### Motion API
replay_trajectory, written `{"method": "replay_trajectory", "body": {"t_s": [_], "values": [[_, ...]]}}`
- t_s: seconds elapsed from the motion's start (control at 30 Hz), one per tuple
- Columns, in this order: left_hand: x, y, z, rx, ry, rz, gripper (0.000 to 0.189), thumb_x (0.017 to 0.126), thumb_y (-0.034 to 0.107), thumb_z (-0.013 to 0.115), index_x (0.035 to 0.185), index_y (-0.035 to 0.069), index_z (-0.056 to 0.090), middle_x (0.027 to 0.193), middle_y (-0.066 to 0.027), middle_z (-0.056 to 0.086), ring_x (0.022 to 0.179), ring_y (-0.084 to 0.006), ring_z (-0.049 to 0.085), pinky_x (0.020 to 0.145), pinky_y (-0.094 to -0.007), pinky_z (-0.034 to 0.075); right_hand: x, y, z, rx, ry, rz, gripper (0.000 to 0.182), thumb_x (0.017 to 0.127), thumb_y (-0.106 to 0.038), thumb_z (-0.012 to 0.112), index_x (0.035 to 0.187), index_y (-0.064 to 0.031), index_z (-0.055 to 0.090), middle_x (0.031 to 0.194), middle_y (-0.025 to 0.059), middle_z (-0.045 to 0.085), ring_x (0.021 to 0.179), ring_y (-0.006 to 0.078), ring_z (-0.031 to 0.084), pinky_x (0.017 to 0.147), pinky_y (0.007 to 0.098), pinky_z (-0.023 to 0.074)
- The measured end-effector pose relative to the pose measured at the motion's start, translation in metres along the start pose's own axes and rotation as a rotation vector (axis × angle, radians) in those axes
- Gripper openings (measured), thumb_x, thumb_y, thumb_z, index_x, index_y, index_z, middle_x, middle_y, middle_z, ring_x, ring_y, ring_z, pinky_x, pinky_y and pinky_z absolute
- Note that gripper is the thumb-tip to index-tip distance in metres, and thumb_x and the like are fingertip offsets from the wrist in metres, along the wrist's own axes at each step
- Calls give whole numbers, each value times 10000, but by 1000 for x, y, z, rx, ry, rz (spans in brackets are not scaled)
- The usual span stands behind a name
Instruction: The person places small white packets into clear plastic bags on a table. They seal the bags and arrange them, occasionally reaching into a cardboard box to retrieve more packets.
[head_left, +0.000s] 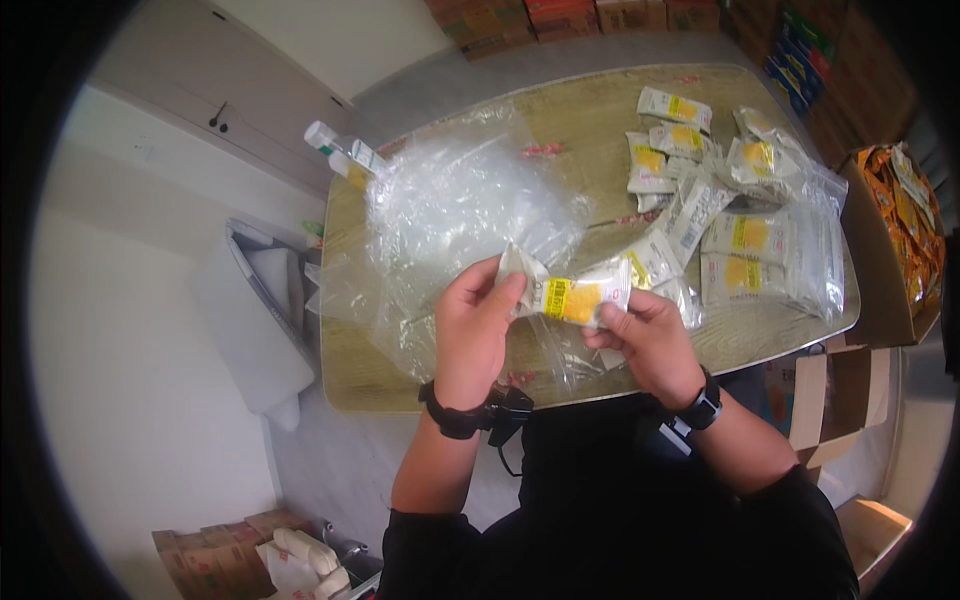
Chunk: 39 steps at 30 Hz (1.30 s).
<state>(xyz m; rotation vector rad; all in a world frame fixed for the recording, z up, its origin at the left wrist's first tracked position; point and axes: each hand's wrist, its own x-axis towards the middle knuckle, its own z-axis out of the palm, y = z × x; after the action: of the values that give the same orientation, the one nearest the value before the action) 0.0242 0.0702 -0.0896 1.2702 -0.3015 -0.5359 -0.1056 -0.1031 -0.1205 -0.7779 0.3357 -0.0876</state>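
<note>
Between my hands are white snack packets with yellow print, near the front of the wooden table (360, 375). My left hand (476, 322) pinches the crumpled whitish packet (529, 281). My right hand (649, 337) grips the right end of a packet with a yellow panel (581, 300); the two overlap, and whether they are joined I cannot tell. A heap of clear plastic bags (472, 202) lies left of centre. Several similar packets (686, 142) lie loose at the back right. A clear zip bag (814, 255) with packets inside rests at the table's right edge.
Bottles (349, 154) stand at the table's left back edge. A carton of orange packets (900, 225) is beside the right edge, with an open cardboard box (844, 405) below it. A grey chair (262, 322) is at the left. Cartons (562, 19) line the far wall.
</note>
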Motion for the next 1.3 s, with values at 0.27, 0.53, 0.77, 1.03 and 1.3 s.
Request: {"method": "replay_trajectory", "body": {"t_s": [0.27,0.53,0.77,1.03,1.3], "values": [[-21,-11,-15,357,101,274,185,1049,121,577,1110,-33,662,1052,-96,668,904,-165,657,839,-315,542,-1,17,-13,-305,189,-303,88,975,-86,690,983,0,706,890,30,714,768,72,609,713,236,495],[-60,-50,-8,-688,35,-291,554,1083,408,476,1368,-66,500,1351,-179,591,1267,-291,560,1089,-421,447,-7,37,10,-72,-85,-66,64,1042,-77,580,1025,-42,529,984,46,647,860,105,638,779,270,523],[-97,-60,-36,-505,212,-131,422,1066,301,498,1371,11,519,1242,-165,667,1110,-291,663,966,-450,537,-28,53,35,-469,-289,-37,141,947,10,669,1011,-20,548,902,62,619,766,135,653,674,280,534],[-103,-59,-41,-548,125,-23,446,1013,105,560,1421,8,408,1331,-200,587,1218,-340,606,1047,-489,485,-13,62,55,-754,-268,-73,172,857,-61,760,939,-38,610,865,116,598,734,228,666,644,325,527],[-92,-25,-89,92,173,-136,522,945,-37,582,1448,-4,443,1322,-176,608,1066,-266,679,707,-383,620,7,54,42,-1840,69,-640,389,783,-135,724,1144,-82,589,937,112,521,856,279,607,706,388,501]]}}
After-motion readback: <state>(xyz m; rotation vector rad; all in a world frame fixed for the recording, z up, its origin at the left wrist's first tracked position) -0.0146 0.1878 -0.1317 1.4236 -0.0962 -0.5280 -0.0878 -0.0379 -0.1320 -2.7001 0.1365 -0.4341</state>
